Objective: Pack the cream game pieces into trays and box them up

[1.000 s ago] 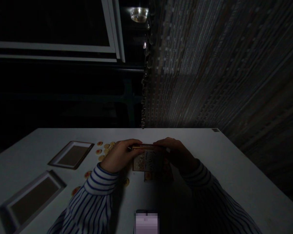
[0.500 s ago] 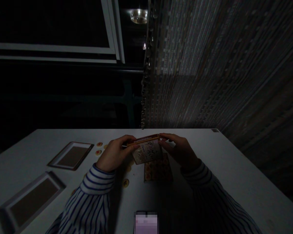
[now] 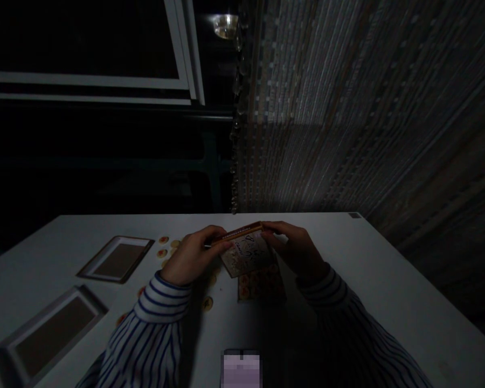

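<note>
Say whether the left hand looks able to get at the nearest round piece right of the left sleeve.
Probably not as things stand: the left hand is holding one end of the printed box. Otherwise the way looks free, since that round piece lies uncovered on the table close by.

Printed cover [image 3: 248, 257] tilted above a filled tray [image 3: 262, 300]

Gripped at both ends, the cover slanted with its right end higher in view; dark script marked its pale face, and small white lettering its narrow orange-brown top edge. It hid part of the tray, which lay below, largely shadowed, its reddish round pieces [image 3: 244, 292] set side by side
</note>
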Demonstrator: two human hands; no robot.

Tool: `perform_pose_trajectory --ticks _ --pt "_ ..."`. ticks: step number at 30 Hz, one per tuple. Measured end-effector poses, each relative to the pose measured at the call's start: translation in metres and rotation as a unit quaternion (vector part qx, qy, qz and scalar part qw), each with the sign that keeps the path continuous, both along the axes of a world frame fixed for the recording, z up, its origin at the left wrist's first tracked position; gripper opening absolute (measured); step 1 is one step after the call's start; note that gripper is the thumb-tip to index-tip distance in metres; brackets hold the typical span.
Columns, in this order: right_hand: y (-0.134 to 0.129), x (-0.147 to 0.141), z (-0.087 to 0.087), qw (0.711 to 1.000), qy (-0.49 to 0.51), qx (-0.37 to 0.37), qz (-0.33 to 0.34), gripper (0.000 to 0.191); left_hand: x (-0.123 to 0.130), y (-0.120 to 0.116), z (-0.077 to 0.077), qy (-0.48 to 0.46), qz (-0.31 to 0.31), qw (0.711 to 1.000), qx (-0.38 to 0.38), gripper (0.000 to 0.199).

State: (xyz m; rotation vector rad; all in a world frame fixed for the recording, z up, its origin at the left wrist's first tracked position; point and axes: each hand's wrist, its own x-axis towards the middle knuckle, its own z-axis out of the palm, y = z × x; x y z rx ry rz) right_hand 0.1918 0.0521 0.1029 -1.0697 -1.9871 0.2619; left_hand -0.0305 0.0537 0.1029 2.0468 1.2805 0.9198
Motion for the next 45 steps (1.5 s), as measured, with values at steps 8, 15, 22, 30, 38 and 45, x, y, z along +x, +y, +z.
perform_pose_trajectory --ticks 8,15,22,30,38,45 --pt "0.000 -0.001 0.000 1.000 0.002 -0.008 0.025 0.024 0.002 -0.002 -0.002 -0.029 -0.051 0.995 -0.080 0.030" --pt "0.001 -0.007 -0.006 0.997 0.004 -0.003 0.076 0.024 0.010 -0.006 0.003 -0.043 -0.063 0.993 -0.093 0.037" --pt "-0.001 -0.012 -0.007 0.992 0.027 -0.011 0.122 0.023 0.017 -0.011 0.004 -0.053 -0.065 0.992 -0.092 0.047" --pt "-0.001 -0.015 -0.007 0.991 0.035 -0.033 0.126 0.021 0.018 -0.014 0.008 -0.053 -0.090 0.991 -0.083 0.044" --pt "0.003 -0.005 -0.007 0.992 0.015 -0.058 0.110 0.021 0.013 -0.011 0.006 -0.098 -0.027 0.989 -0.104 0.043" --pt "0.005 0.001 -0.007 0.993 0.016 -0.101 0.058 0.023 0.005 -0.002 -0.001 -0.156 0.009 0.983 -0.095 0.047"
